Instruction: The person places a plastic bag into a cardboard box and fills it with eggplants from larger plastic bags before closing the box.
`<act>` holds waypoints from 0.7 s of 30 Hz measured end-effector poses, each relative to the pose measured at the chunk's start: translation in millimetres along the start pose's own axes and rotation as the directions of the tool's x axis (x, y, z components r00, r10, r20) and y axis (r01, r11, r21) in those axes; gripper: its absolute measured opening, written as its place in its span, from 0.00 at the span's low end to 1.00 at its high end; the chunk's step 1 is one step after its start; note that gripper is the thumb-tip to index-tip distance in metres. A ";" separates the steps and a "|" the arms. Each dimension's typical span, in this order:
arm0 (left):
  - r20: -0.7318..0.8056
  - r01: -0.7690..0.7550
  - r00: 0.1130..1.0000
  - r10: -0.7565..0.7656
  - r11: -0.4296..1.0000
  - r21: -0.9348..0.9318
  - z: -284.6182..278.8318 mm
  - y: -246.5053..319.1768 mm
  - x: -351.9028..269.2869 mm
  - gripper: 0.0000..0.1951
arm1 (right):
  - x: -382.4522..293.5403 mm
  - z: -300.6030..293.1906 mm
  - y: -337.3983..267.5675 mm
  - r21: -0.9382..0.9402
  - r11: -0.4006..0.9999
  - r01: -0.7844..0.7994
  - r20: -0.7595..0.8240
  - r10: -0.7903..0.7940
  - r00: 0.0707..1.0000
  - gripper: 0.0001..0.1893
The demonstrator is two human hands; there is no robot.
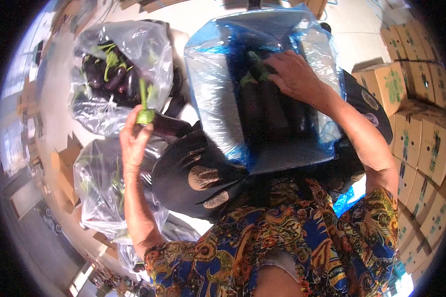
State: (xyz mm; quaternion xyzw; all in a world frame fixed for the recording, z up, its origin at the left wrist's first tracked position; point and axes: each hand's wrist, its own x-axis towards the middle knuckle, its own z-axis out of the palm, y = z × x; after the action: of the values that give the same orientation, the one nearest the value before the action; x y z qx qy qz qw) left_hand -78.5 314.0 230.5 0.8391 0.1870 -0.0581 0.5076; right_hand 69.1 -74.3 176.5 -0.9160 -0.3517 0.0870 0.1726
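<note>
My left hand [135, 137] grips an eggplant [171, 127] by its green cap and stem, over the gap between two clear plastic bags. Before my lap stands a box lined with blue-tinted plastic film [215, 96], with several eggplants [271, 107] lying side by side inside in shadow. My right hand [293, 76] reaches into this box, its fingers bent at the green stem end of an eggplant [260, 67]; whether they grip it I cannot tell. Left of the box, an open clear plastic bag [133, 37] holds more eggplants [115, 74].
A second clear bag of eggplants [100, 185] lies at the lower left, beside an open cardboard box [65, 167]. Printed cardboard boxes [409, 141] are stacked along the right, one nearer box [383, 85] jutting towards me. My legs in dark patterned cloth [193, 178] flank the lined box.
</note>
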 end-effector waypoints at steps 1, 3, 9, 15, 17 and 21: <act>0.018 0.019 1.000 -0.017 0.994 -0.107 4.0 -14.4 -3.5 0.26 | 3.9 2.2 -4.4 0.007 1.000 0.019 -0.004 -0.019 1.000 0.19; 0.020 -0.010 1.000 0.011 0.999 -0.051 8.0 -58.3 -4.4 0.23 | 9.2 8.1 -9.8 0.082 0.996 -0.045 -0.171 0.059 0.984 0.22; 0.148 0.003 0.987 -0.062 0.929 0.370 46.2 -105.0 0.5 0.26 | 15.1 39.6 -0.8 0.272 0.930 -0.248 0.030 0.250 0.968 0.39; 0.111 -0.071 0.994 0.022 0.885 0.461 74.0 -152.2 7.1 0.27 | 33.3 26.7 -6.5 0.378 0.842 -0.385 0.230 0.318 0.920 0.48; 0.069 -0.056 0.997 0.026 0.883 0.466 86.7 -157.9 12.7 0.26 | 43.9 27.1 0.3 0.344 0.843 -0.413 0.288 0.324 0.901 0.46; 0.021 -0.101 0.994 0.104 0.859 0.503 109.8 -179.4 29.4 0.30 | 30.8 30.8 7.5 0.089 0.966 -0.243 -0.027 0.246 0.969 0.21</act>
State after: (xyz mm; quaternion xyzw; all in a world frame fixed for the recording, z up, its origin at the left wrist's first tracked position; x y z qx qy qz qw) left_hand -108.0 300.0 20.7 0.9512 0.1223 -0.0748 0.2731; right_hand 87.7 -50.9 144.0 -0.9457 -0.2285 0.1053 0.2059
